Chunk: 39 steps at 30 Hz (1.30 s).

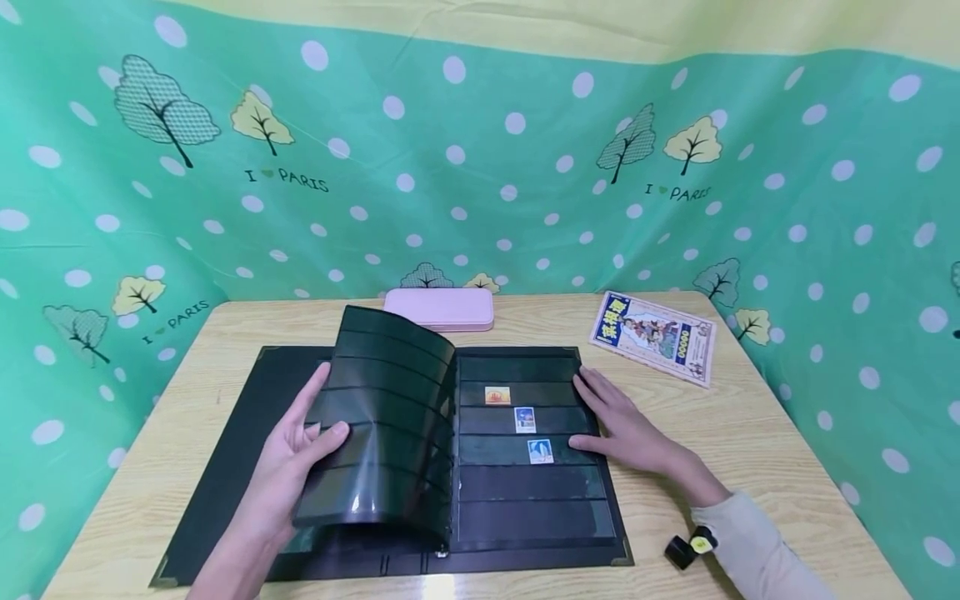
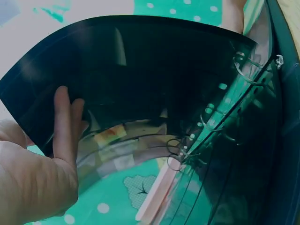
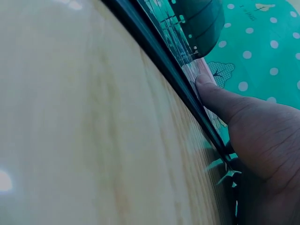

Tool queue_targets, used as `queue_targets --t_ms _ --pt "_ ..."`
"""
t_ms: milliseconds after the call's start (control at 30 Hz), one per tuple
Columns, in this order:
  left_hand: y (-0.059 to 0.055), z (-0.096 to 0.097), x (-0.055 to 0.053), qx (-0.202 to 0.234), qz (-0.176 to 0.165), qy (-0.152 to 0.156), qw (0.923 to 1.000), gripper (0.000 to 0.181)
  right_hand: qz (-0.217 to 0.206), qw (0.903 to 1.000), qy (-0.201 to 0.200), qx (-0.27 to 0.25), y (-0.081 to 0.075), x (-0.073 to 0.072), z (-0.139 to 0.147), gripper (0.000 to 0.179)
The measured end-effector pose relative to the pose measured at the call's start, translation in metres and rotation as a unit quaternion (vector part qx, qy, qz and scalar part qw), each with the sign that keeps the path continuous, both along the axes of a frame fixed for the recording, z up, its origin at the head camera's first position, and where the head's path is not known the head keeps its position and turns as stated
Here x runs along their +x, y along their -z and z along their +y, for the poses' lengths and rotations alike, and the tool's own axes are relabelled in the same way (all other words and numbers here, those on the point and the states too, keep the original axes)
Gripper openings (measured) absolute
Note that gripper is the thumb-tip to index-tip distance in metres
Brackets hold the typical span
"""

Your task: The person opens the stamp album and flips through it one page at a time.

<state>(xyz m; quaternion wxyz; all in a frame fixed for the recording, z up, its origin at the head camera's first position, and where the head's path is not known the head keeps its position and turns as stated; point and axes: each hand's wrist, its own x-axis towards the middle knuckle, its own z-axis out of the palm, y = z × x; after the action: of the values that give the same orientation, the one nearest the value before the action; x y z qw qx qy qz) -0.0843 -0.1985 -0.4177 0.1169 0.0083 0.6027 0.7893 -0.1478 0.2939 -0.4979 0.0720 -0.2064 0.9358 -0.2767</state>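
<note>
A black stamp album lies spread on the table, its pages divided by horizontal strips. My left hand pinches the outer edge of one raised, curved page, thumb on one side and fingers on the other. Metal rings run along the spine in the left wrist view. On the right-hand page sit an orange-yellow stamp, a blue stamp and a light-blue stamp. My right hand rests with spread fingers on that page's outer edge; its thumb shows in the right wrist view.
Behind the album is a pink case. A colourful printed booklet lies at the back right of the wooden table. A small black-and-yellow device is by the right sleeve. Green dotted cloth surrounds the table.
</note>
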Motion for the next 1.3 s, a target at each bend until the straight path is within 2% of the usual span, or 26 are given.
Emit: queue_targets --t_ms 200,333,467,567,667,800,900,967,1033,1133,1300 --pt "-0.004 -0.016 -0.001 0.003 -0.005 0.018 0.9998 0.077 0.003 1.0 -0.001 -0.003 -0.002 0.001 0.0 0.102" --pt "-0.009 -0.025 0.001 -0.011 0.022 0.027 0.9993 0.08 0.003 1.0 -0.003 -0.004 -0.003 0.0 0.0 0.102" --pt "-0.011 -0.032 0.003 -0.056 0.059 0.012 0.9966 0.084 0.002 1.0 -0.003 -0.005 -0.002 0.0 0.0 0.102" --pt "-0.009 -0.041 0.003 -0.055 0.06 0.016 0.9965 0.084 0.002 1.0 -0.004 -0.006 -0.001 -0.001 0.0 0.103" --pt "-0.004 -0.052 0.003 -0.038 0.042 0.03 0.998 0.083 0.003 1.0 -0.004 -0.003 0.0 -0.001 0.0 0.103" --pt "0.002 -0.063 0.002 -0.075 0.031 0.021 0.9965 0.083 -0.005 1.0 0.002 -0.005 0.001 -0.002 0.0 0.103" --pt "0.007 -0.068 0.001 -0.147 0.025 -0.001 0.9889 0.084 -0.012 0.9999 0.006 -0.009 0.001 -0.002 0.0 0.103" --pt "0.009 -0.071 0.001 -0.217 0.021 -0.014 0.9759 0.084 -0.013 0.9998 0.006 -0.01 0.0 -0.002 -0.001 0.103" --pt "0.012 -0.073 0.001 -0.271 0.011 -0.013 0.9625 0.085 -0.013 0.9999 0.006 -0.009 0.0 -0.002 -0.001 0.103" --pt "0.016 -0.076 0.0 -0.321 -0.001 0.004 0.947 0.087 -0.012 0.9999 0.005 -0.009 0.0 -0.002 -0.001 0.103" --pt "0.023 -0.079 -0.001 -0.319 -0.012 0.017 0.9476 0.09 -0.012 0.9998 0.004 -0.013 0.0 -0.001 -0.001 0.103"
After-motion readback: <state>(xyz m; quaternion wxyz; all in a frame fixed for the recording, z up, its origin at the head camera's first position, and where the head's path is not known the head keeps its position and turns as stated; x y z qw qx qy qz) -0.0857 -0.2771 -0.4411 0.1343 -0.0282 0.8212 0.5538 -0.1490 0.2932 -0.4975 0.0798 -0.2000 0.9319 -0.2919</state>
